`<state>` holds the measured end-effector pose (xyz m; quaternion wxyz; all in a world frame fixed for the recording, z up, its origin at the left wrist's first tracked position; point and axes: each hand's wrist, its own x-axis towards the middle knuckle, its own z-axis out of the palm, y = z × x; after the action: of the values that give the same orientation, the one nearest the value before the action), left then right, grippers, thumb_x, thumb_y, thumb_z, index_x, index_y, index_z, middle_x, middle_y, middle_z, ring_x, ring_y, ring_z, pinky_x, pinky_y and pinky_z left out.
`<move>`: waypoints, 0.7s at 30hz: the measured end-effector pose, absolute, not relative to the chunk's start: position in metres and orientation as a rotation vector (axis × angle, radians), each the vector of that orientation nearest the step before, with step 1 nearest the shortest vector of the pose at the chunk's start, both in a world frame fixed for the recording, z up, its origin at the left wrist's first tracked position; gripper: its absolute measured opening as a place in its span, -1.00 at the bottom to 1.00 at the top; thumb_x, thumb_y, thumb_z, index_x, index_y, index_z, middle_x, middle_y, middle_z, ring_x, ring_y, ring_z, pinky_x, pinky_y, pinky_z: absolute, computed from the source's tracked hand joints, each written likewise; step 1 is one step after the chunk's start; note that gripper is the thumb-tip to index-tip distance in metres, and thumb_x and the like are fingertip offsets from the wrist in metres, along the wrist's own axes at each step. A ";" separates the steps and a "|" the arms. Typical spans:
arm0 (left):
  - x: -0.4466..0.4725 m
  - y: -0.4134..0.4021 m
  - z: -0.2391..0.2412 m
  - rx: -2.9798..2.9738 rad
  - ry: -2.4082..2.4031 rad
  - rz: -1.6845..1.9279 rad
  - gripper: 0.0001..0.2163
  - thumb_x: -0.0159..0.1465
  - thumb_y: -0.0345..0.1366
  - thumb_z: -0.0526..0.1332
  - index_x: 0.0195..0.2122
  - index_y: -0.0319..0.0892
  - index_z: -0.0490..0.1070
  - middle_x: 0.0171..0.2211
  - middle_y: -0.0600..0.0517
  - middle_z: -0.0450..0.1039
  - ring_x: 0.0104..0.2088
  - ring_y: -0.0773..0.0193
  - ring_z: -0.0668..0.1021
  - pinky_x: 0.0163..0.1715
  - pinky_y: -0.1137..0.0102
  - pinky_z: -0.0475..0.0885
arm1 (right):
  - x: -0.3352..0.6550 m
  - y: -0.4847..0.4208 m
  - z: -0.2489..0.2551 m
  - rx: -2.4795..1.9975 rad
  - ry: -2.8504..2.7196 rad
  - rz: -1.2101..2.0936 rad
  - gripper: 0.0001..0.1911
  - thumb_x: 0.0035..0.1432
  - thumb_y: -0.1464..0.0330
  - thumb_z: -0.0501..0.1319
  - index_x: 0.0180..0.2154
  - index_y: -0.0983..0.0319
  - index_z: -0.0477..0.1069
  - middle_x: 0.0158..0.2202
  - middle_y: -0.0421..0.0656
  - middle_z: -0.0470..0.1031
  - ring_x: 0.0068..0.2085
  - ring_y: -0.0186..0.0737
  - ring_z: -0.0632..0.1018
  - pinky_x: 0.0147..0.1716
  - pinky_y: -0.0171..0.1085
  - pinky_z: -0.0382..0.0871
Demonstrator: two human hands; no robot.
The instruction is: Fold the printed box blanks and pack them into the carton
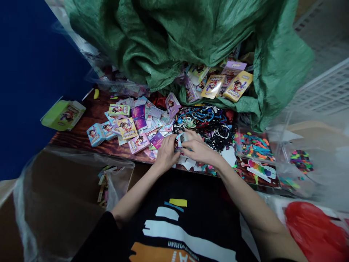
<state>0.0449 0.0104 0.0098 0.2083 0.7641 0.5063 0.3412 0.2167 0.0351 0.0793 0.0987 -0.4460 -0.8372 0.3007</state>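
Close to the table's front edge, both of my hands are closed around one small printed cardboard box (178,141). My left hand (165,153) grips its left side. From the right, my right hand (197,147) has its fingers at the box's upper and right sides, covering much of it. To the left lie loose cards (152,122), with a yellow box (127,128), a pink box (139,143) and a light blue box (95,134) on or beside them. Behind my right hand spreads a tangled heap of black and coloured cords (209,122).
A green woven sack (174,40) spills more boxes (238,86) at the back. Clear trays of colourful small pieces (253,145) stand right, near a rainbow-heart card (261,169). A plastic-lined carton (54,189) is below left, a red bag (313,229) below right.
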 end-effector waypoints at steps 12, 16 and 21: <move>0.044 0.010 0.008 2.045 1.457 1.019 -0.44 0.13 -0.39 0.31 0.15 -0.21 0.17 0.05 -0.18 0.40 0.05 -0.01 0.47 0.03 0.15 0.41 | 0.240 0.024 0.079 -1.240 -1.876 1.045 -0.85 0.12 0.41 0.22 -0.22 0.18 0.46 -0.07 -0.08 0.48 -0.12 -0.16 0.53 -0.26 -0.23 0.43; 0.043 0.006 0.009 2.055 1.458 0.995 -0.44 0.13 -0.40 0.30 0.16 -0.21 0.17 0.06 -0.19 0.40 0.07 -0.02 0.47 0.05 0.14 0.40 | 0.239 0.018 0.080 -1.319 -2.006 0.916 -0.90 0.18 0.41 0.19 -0.38 0.20 0.47 -0.06 -0.06 0.47 -0.08 -0.12 0.52 -0.20 -0.19 0.41; 0.039 0.004 0.012 2.102 1.460 0.946 -0.43 0.15 -0.40 0.28 0.18 -0.18 0.15 0.08 -0.18 0.38 0.09 -0.03 0.46 0.06 0.11 0.40 | 0.236 0.013 0.083 -1.343 -2.157 0.765 -0.92 0.19 0.42 0.22 -0.34 0.17 0.50 -0.02 -0.06 0.46 0.00 -0.05 0.47 -0.03 -0.07 0.36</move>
<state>0.0389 0.0036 0.0122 0.2052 0.7539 0.5238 0.3392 0.2359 0.0127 0.0826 0.2417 -0.4912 -0.7887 0.2798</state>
